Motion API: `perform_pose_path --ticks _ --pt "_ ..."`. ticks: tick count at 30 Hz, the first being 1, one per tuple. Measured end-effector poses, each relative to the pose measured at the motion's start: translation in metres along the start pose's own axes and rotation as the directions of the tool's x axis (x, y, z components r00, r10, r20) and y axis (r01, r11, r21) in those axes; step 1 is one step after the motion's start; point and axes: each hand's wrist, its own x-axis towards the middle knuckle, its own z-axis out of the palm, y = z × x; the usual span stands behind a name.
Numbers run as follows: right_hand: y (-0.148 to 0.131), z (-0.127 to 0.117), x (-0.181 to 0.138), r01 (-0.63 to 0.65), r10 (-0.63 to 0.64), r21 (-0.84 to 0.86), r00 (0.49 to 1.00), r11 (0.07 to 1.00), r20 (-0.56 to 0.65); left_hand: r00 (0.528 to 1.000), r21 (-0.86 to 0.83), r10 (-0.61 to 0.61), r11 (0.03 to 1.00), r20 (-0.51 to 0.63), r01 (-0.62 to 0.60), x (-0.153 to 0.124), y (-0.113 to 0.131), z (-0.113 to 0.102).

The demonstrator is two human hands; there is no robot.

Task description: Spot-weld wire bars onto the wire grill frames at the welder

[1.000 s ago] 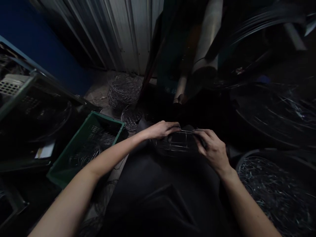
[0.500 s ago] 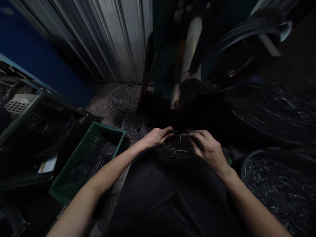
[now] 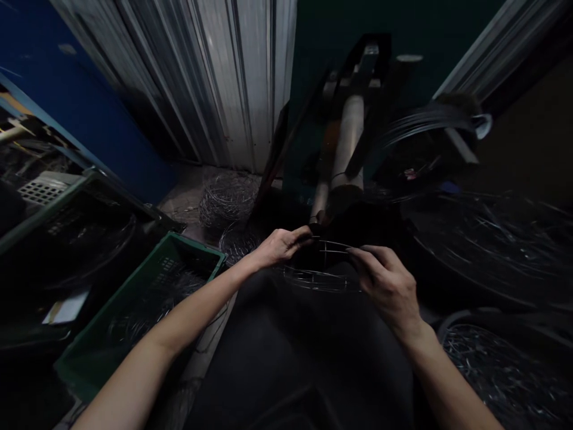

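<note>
Above the wearer's lap, which is draped in a dark covering (image 3: 304, 346), two bare hands work at a thin wire frame (image 3: 326, 246) held up in dim light. The left hand (image 3: 278, 245) has its grip pinched closed, thumb against fingers, at the frame's left end. The right hand (image 3: 388, 278) pinches the opposite end, thumb and fingers likewise drawn together on the wire, so the frame spans the space between them. Below it, more curved wire lies over the dark covering; whether it is part of the same piece is hard to tell. The step in hand seems to be holding and adjusting the frame by its edge; the next move would call for light, steady pressure from both grips, since such thin wire probably flexes easily.

Beyond the left forearm sits a green crate (image 3: 78, 361) with tangled wire inside. Near the right forearm, a round dark tub (image 3: 454, 319) holds many short, shiny wire pieces. Further off, bundles of wire (image 3: 228, 200) rest on the floor. Past the hands, a metal cylinder (image 3: 349, 140) juts from a dark green machine (image 3: 412, 24), and farthest back stands a corrugated metal wall (image 3: 250, 77)
</note>
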Motion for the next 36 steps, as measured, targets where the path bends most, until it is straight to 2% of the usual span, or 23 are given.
perform_pose_path --ticks 4,13,19,36 --pt "0.007 0.018 0.002 -0.029 0.031 0.051 0.999 0.998 -0.021 1.0 0.068 0.026 0.997 -0.008 -0.026 0.009 -0.01 -0.004" --pt "0.017 0.041 0.011 -0.104 0.104 -0.006 0.991 0.995 -0.084 0.999 0.178 0.042 0.983 -0.013 -0.039 0.023 -0.023 -0.007" --pt "0.022 0.043 0.011 -0.126 0.126 -0.007 0.989 0.992 -0.075 0.995 0.216 0.095 0.973 -0.045 -0.083 0.027 -0.027 -0.005" --pt "0.029 0.046 0.014 -0.181 0.182 0.026 0.98 0.983 -0.078 0.995 0.259 0.094 0.963 -0.039 -0.081 0.034 -0.027 -0.004"
